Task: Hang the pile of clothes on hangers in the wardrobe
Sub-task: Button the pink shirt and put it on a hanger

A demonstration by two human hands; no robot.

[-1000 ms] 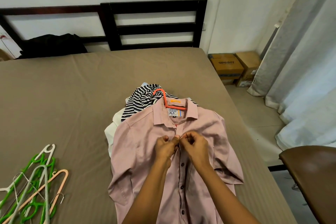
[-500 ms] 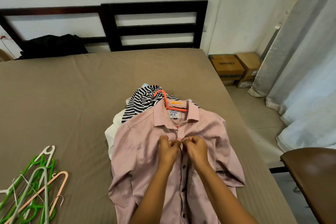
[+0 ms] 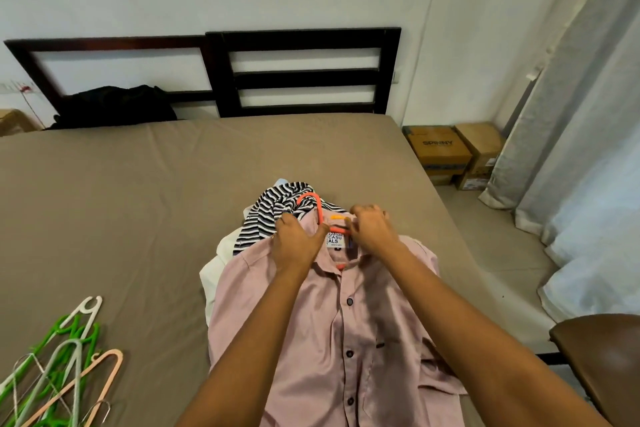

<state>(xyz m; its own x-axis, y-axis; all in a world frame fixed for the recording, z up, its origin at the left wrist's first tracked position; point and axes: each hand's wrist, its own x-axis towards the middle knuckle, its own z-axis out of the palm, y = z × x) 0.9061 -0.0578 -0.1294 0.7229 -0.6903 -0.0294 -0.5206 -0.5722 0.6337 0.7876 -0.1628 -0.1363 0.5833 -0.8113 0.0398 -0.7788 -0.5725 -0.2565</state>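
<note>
Left hand [image 3: 298, 246], right hand [image 3: 372, 234]: fingers grip pink shirt [image 3: 325, 357] collar; orange hanger [image 3: 320, 215] inside. Striped top [image 3: 270, 215] beneath unhung.

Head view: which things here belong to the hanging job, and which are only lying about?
For the job: pink shirt, held at the collar by left hand and right hand; orange hanger inside it; striped top and white garment beneath; spare hangers on the bed.
Lying about: black bundle by the headboard, cardboard boxes, brown chair.
</note>
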